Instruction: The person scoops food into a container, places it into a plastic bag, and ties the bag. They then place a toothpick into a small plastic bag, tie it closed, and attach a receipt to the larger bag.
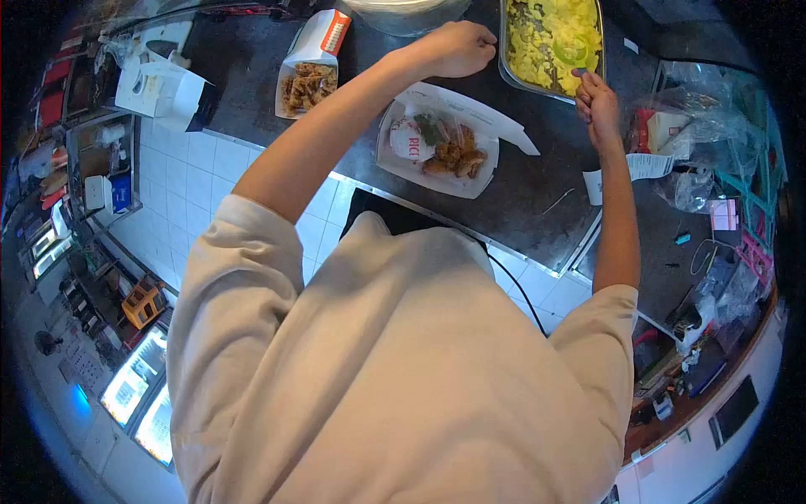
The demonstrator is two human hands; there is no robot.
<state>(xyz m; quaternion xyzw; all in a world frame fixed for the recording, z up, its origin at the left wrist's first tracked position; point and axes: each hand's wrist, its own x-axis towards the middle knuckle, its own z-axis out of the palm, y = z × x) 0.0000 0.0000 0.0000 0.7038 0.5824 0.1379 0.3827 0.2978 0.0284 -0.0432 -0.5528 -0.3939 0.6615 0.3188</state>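
Observation:
My right hand (pixel 598 109) is closed around the dark handle of a green spoon (pixel 572 50). The spoon's bowl rests in yellow, scrambled-egg-like food (pixel 537 38) inside a metal tray (pixel 501 69). Just left of the tray, my left hand (pixel 457 50) hovers over the counter with its fingers curled together; whatever they may hold is hidden. Below that hand stands an open paper food box (pixel 403 174), its flap folded out to the right. Inside it are a round wrapped pack marked RICE (pixel 411 138), some greens and brown fried pieces (pixel 456 158).
A second open box (pixel 293 107) of fried pieces stands left of my left forearm. A large clear bowl (pixel 407 13) sits at the back. Paper slips (pixel 651 166) and plastic bags (pixel 697 118) lie at right. The dark counter's front edge (pixel 537 265) runs before my body.

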